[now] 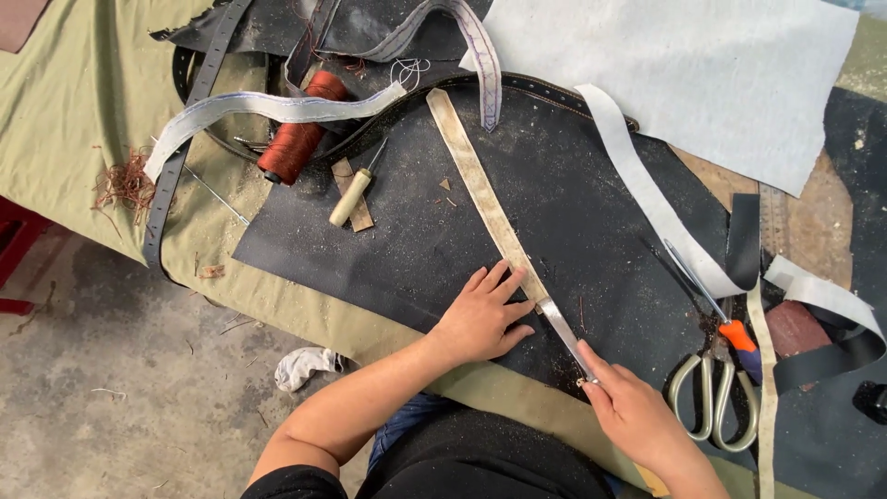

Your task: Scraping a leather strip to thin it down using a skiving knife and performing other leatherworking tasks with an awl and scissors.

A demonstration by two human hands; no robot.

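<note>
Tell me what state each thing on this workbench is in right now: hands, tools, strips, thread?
Left hand: flat, pressing down the tan strip.
Right hand: gripping a metal blade laid against the strip's end.
Tan strip: lying straight on the black sheet.
Scissors: closed, lying untouched.
Awl: lying loose.
Red thread spool: on its side.

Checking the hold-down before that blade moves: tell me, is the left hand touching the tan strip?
Touching. The head view shows the left hand flat on the black sheet, its fingertips pressing on the tan strip.
</note>
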